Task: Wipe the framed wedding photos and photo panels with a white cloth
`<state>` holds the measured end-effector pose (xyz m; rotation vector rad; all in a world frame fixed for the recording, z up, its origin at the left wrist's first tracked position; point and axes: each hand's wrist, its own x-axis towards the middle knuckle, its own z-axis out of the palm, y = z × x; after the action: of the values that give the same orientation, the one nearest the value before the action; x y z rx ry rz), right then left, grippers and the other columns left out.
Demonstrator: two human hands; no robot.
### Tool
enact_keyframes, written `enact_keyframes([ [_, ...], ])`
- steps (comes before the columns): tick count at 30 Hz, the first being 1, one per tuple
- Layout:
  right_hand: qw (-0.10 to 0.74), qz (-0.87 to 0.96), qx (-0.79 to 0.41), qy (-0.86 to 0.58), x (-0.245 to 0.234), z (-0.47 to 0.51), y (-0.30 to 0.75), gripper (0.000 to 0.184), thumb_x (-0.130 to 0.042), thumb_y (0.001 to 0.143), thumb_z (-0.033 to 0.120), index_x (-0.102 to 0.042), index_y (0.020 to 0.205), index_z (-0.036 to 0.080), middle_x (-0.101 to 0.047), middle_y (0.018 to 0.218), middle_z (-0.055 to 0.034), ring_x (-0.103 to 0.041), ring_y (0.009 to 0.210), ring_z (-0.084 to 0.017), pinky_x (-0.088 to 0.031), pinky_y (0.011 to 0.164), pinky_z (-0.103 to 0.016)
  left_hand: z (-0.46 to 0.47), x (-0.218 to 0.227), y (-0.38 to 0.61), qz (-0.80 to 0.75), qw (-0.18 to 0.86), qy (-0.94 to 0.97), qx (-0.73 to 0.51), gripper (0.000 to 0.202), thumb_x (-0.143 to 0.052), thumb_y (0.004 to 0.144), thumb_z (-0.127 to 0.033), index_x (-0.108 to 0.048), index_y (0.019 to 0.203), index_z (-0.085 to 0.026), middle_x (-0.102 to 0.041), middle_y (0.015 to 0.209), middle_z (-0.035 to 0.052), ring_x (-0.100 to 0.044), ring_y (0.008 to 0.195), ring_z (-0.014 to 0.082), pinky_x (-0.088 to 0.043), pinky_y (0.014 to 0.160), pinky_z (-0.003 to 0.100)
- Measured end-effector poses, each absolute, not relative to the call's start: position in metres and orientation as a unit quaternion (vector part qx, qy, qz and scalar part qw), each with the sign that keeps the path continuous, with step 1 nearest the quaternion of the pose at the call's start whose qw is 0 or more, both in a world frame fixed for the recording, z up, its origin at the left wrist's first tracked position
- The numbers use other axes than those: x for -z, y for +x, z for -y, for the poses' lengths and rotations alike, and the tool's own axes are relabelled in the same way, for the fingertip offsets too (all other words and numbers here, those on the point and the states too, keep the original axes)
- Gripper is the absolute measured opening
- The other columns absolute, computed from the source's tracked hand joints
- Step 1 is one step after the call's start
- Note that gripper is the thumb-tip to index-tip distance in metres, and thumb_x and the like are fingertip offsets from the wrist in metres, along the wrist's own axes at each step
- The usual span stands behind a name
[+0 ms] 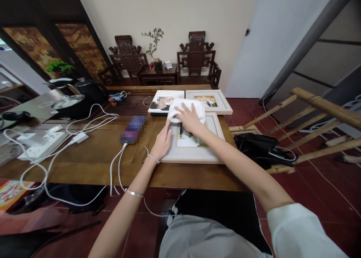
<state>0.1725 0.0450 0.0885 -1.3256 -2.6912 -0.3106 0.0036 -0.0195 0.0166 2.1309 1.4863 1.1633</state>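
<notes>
A framed picture (218, 127) with a pale wooden border lies flat near the front edge of the wooden table. My right hand (188, 118) rests with spread fingers on a folded white cloth (199, 106), pressing it over the far part of this frame. The cloth hides part of the picture. At the frame's left side lies my left hand (163, 141), its fingers stretched out along the edge. Behind are a second framed picture (227, 106) and, to its left, a white photo panel (154, 100), partly covered by the cloth.
Left of the frames, a phone (132, 129) lies plugged into a white cable. A power strip (46, 145) with tangled cords sits farther left, near a black pot (69, 105) and a kettle (90, 92). A bamboo chair (282, 115) holding a black bag (256, 147) stands at the right.
</notes>
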Motion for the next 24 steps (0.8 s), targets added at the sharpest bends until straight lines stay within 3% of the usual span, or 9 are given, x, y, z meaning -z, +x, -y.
enact_keyframes([
  [3,0.085,0.881,0.113,-0.452,-0.089,-0.056,0.163,0.051,-0.039,0.091,0.004,-0.059,0.136,0.019,-0.031,0.162,-0.0072,-0.017,0.151,-0.037,-0.014,0.116,-0.070,0.017,-0.014,0.002,-0.503,0.129,0.764,-0.384,0.042,-0.040,0.099,-0.027,-0.057,0.136,-0.015,-0.048,0.152,0.0115,-0.044,0.142,0.0229,-0.031,0.121,0.044],
  [7,0.029,0.889,0.110,-0.443,-0.082,-0.056,0.159,0.042,-0.037,0.097,0.010,-0.066,0.126,0.019,-0.034,0.161,-0.0051,-0.019,0.151,-0.034,-0.014,0.119,-0.063,0.016,-0.015,0.000,-0.491,0.125,0.784,-0.359,0.040,-0.040,0.092,-0.013,-0.066,0.123,-0.016,-0.060,0.141,0.0104,-0.043,0.143,0.0234,-0.032,0.121,0.046],
  [13,-0.007,0.878,0.137,-0.458,-0.079,-0.050,0.207,0.043,-0.040,0.094,0.005,-0.068,0.124,0.016,-0.036,0.160,-0.0055,-0.020,0.150,-0.036,-0.016,0.119,-0.063,0.019,-0.018,0.001,-0.488,0.134,0.782,-0.364,0.044,-0.039,0.090,-0.006,-0.069,0.119,-0.020,-0.067,0.131,0.0063,-0.043,0.142,0.0220,-0.037,0.119,0.046],
  [18,-0.018,0.858,0.163,-0.486,-0.081,-0.047,0.269,0.048,-0.041,0.088,-0.001,-0.073,0.118,0.021,-0.044,0.155,-0.0051,-0.030,0.146,-0.037,-0.024,0.113,-0.065,0.017,-0.017,0.000,-0.487,0.139,0.780,-0.368,0.044,-0.040,0.088,-0.006,-0.069,0.118,-0.020,-0.067,0.131,0.0059,-0.043,0.142,0.0228,-0.037,0.119,0.047],
  [24,-0.046,0.856,0.145,-0.494,-0.084,-0.009,0.300,0.050,-0.040,0.085,-0.004,-0.071,0.120,0.012,-0.046,0.153,-0.0148,-0.038,0.142,-0.038,-0.036,0.108,-0.057,0.013,-0.011,-0.001,-0.499,0.118,0.778,-0.364,0.044,-0.039,0.088,-0.006,-0.065,0.123,-0.015,-0.064,0.136,0.0121,-0.045,0.140,0.0234,-0.036,0.119,0.045],
])
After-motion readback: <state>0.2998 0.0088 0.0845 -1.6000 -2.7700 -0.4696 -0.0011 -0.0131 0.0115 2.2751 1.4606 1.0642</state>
